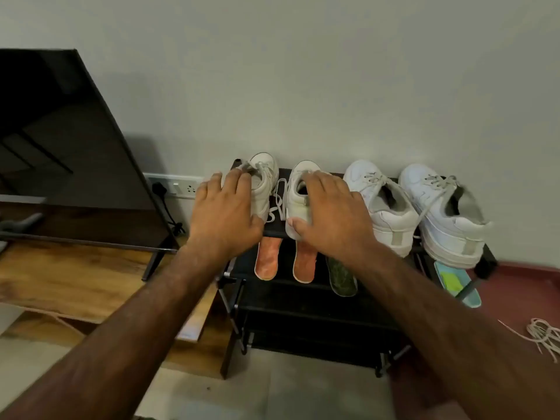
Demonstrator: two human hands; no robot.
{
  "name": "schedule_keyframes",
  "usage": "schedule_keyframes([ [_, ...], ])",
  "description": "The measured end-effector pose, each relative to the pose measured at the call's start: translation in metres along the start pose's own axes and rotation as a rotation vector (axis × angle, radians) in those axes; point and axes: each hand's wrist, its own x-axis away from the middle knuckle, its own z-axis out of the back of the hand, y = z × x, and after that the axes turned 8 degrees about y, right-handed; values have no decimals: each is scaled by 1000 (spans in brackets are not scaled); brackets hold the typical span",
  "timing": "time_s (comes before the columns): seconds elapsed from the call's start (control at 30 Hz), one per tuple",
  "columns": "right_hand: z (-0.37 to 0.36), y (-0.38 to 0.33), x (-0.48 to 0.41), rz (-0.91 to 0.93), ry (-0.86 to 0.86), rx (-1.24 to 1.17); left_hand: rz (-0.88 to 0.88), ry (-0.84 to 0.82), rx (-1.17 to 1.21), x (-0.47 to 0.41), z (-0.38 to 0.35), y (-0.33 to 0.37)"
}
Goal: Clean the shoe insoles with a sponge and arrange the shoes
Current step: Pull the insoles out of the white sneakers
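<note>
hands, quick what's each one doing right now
Left hand: grips the leftmost shoe from above, thumb at its heel.
Right hand: grips the second shoe, fingers over its opening, thumb on its heel.

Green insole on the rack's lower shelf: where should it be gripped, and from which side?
Pinch the green insole by its rounded near end, from the front of the rack: that end overhangs the shelf edge, while the far end runs under the top shelf.

Shoe rack (pixel 233 298) centre frame, against wall (pixel 303 71). On top shelf (pixel 274 231), left to right: 1st shoe (pixel 266 177), 2nd shoe (pixel 298 207), 3rd shoe (pixel 391 219), 4th shoe (pixel 448 225). On shelf below (pixel 281 287), 3 insoles (pixel 304 265) side by side; lone insole (pixel 454 283) further right, below 4th shoe. TV (pixel 60 131) on tabletop (pixel 60 274), left. Laces (pixel 542 331) on floor (pixel 530 292), lower right.
</note>
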Motion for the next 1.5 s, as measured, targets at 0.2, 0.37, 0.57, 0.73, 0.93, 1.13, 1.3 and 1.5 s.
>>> schedule_keyframes([
  [0.2, 7, -6, -12, -54, -147, 118, 6, -170, 45, -16, 9, -1],
  [0.37, -10, -3, -12, -56, -181, 88, 100, -189, 252, -26, -12, -2],
  [0.57, -1, -16, 11, -53, -80, 79, 69, -54, 248, -5, -1, 12],
  [0.73, 24, -30, 55, -5, -10, 89, 15, 31, 190, 48, 24, 28],
  [0.93, 67, -55, 134, 52, -16, 134, -11, 67, 165, 136, 68, 45],
  [1.13, 64, -72, 216, 30, -154, 91, -30, -18, 231, 220, 56, 50],
  [1.3, 21, -72, 270, 35, -344, 92, -5, -186, 241, 279, 9, 55],
  [1.5, -45, -62, 316, 46, -581, 71, -35, -453, 177, 329, -65, 58],
])
